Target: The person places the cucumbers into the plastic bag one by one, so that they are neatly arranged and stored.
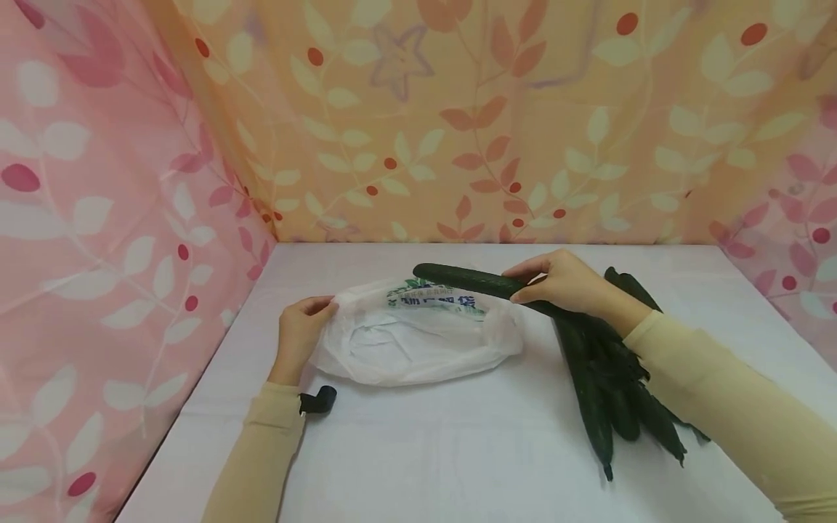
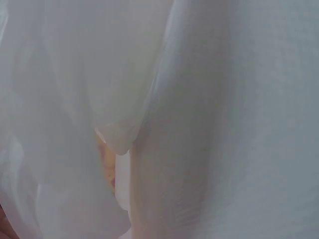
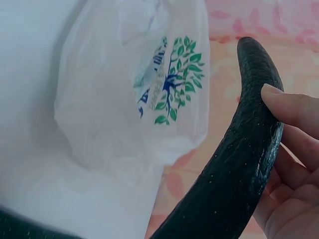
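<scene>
A long dark green cucumber (image 1: pixel 461 277) is pinched between the thumb and fingers of my right hand (image 1: pixel 562 283), its far end over the back rim of a white plastic bag (image 1: pixel 418 356). In the right wrist view the cucumber (image 3: pixel 234 149) curves upward beside the bag (image 3: pixel 109 99), which bears a printed green tree. My left hand (image 1: pixel 302 330) pinches the bag's left rim, and its mouth stands open. Mostly pale bag plastic (image 2: pixel 60 89) fills the left wrist view, with only a sliver of that hand showing at the corner.
Several more cucumbers (image 1: pixel 591 407) lie in a heap on the right side of the white table (image 1: pixel 418 450), partly under the right forearm. A black wrist-worn device (image 1: pixel 320 400) sits at the left cuff. Patterned cloth (image 1: pixel 490 131) hangs behind and at both sides.
</scene>
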A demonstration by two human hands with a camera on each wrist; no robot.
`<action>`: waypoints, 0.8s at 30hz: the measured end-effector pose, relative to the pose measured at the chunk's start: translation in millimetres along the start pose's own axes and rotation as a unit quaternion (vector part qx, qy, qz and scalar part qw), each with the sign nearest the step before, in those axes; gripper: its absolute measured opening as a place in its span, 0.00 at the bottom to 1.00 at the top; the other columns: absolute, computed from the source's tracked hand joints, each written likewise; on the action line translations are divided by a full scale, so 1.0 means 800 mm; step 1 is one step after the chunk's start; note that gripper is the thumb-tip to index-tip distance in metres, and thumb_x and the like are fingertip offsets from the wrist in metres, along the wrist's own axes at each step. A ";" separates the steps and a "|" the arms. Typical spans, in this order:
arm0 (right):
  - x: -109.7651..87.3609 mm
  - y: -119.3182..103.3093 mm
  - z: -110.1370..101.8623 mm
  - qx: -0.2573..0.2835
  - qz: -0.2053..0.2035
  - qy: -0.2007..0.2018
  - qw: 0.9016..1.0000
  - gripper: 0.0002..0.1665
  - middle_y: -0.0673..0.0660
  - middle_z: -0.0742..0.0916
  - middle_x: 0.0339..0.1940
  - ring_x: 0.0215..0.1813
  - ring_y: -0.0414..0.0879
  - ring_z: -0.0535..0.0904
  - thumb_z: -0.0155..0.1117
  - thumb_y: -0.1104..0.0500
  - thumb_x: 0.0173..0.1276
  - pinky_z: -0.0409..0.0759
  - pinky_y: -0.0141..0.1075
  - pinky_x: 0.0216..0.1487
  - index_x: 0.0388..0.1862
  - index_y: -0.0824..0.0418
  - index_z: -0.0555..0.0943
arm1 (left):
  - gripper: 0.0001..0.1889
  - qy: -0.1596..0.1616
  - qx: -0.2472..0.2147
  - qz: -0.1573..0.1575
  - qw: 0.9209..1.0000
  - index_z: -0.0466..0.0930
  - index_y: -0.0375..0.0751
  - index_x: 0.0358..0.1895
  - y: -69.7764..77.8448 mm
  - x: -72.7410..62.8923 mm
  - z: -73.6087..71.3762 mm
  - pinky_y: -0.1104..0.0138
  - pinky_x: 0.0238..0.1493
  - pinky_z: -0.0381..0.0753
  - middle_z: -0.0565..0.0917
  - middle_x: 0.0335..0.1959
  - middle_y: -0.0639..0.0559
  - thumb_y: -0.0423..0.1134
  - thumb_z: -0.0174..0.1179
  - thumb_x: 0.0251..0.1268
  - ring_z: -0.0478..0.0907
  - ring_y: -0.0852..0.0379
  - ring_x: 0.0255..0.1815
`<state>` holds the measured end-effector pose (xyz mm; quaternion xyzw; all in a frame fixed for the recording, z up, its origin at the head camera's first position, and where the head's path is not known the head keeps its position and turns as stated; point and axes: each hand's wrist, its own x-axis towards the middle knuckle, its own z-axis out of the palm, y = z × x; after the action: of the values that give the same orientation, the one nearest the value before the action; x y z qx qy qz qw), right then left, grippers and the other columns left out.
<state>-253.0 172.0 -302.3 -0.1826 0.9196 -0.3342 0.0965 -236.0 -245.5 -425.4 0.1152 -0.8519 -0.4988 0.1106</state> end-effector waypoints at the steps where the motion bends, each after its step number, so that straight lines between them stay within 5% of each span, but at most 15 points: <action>1: 0.002 -0.002 0.002 -0.001 -0.003 -0.003 1.000 0.26 0.58 0.89 0.53 0.51 0.52 0.84 0.75 0.51 0.60 0.82 0.34 0.44 0.58 0.56 0.84 | 0.15 -0.001 0.001 0.000 1.000 0.87 0.40 0.51 0.000 0.000 0.000 0.76 0.44 0.75 0.87 0.49 0.40 0.45 0.64 0.68 0.79 0.52 0.52; 13: 0.028 -0.025 0.029 -0.011 -0.043 -0.028 0.999 0.23 0.58 0.90 0.48 0.46 0.48 0.85 0.74 0.58 0.61 0.83 0.37 0.45 0.57 0.57 0.85 | 0.16 -0.001 0.004 0.000 1.000 0.87 0.41 0.52 -0.003 0.003 0.000 0.69 0.50 0.76 0.87 0.50 0.41 0.46 0.64 0.68 0.79 0.51 0.54; 24: 0.046 -0.047 0.048 -0.018 -0.070 -0.040 0.997 0.23 0.59 0.89 0.49 0.43 0.49 0.82 0.74 0.62 0.59 0.81 0.35 0.42 0.56 0.58 0.86 | 0.15 0.002 0.001 0.003 1.000 0.87 0.41 0.51 -0.003 0.003 0.001 0.75 0.45 0.75 0.88 0.49 0.41 0.45 0.64 0.68 0.80 0.52 0.53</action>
<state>-265.0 108.6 -309.2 -0.2616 0.9058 -0.3161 0.1062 -238.2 -246.8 -427.3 0.1142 -0.8526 -0.4972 0.1134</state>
